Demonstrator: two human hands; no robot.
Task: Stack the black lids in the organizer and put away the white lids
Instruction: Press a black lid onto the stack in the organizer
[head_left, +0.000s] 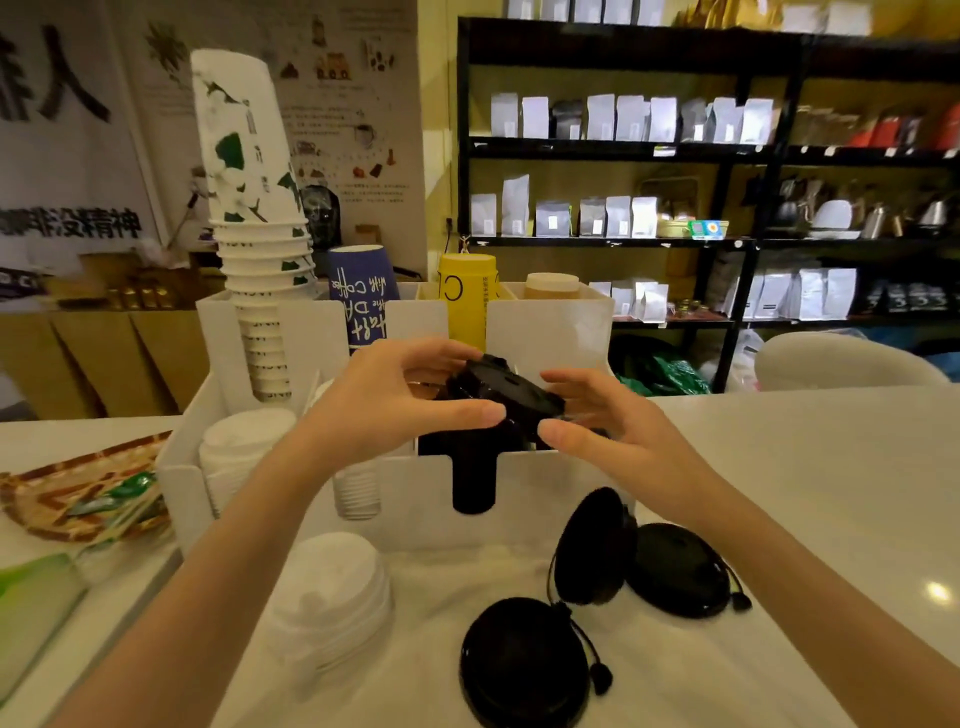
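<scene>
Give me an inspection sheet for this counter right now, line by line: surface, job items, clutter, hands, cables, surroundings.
Surface: white counter, glare spot at right.
Job's things: black lids held over the white organizer, whose front slot already shows black lids; three loose black lids on the counter, one leaning on edge; white lid stack on the counter, more white lids in the organizer's left compartment.
Clutter: woven tray with packets at left; green-and-white item at the left edge, unclear.
Grippers: left hand and right hand both grip the held lids.
Cables: nothing seen.
Surroundings: paper cup stacks in the organizer, black shelving with bags behind.
</scene>
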